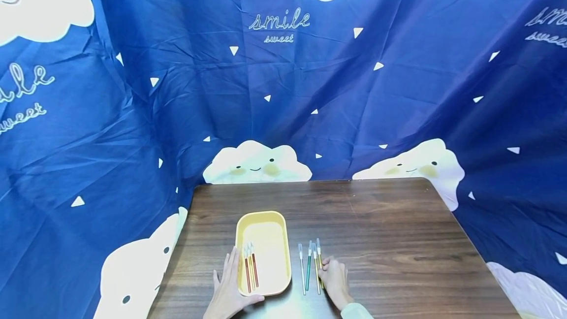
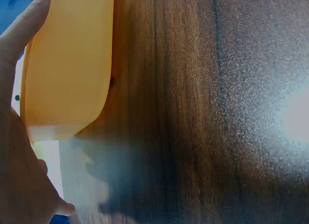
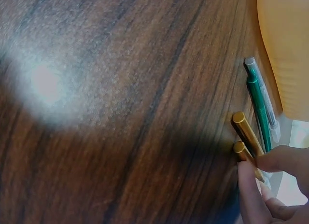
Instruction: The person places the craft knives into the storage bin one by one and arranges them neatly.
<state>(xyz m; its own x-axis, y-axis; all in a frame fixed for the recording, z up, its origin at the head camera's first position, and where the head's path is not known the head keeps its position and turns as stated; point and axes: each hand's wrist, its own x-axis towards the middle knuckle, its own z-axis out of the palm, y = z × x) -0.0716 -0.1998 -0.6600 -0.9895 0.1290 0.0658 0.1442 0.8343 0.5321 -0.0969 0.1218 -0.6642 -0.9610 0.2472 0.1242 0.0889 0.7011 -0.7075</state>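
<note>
My left hand [image 1: 228,287] lies along the left side of a yellow tray [image 1: 288,255], fingers fairly straight and thumb at its near edge. In the left wrist view the thumb touches the wall of the tray [image 2: 72,64]. Inside it are three slim red and yellow brush-like sticks [image 1: 250,270] with pale pointed tips. Right of the tray, my right hand [image 1: 335,279] pinches the rightmost gold craft knife [image 3: 240,147] between thumb and finger near its end. Beside that lie another gold knife [image 3: 244,125], a green one [image 3: 258,103] and a silver one [image 3: 263,84], all clear-capped.
The dark wooden table [image 1: 390,240] extends to the right and behind the tray. A blue cloth [image 1: 274,78] with white clouds and triangles hangs behind the table and at both sides. Bright light reflects off the tabletop.
</note>
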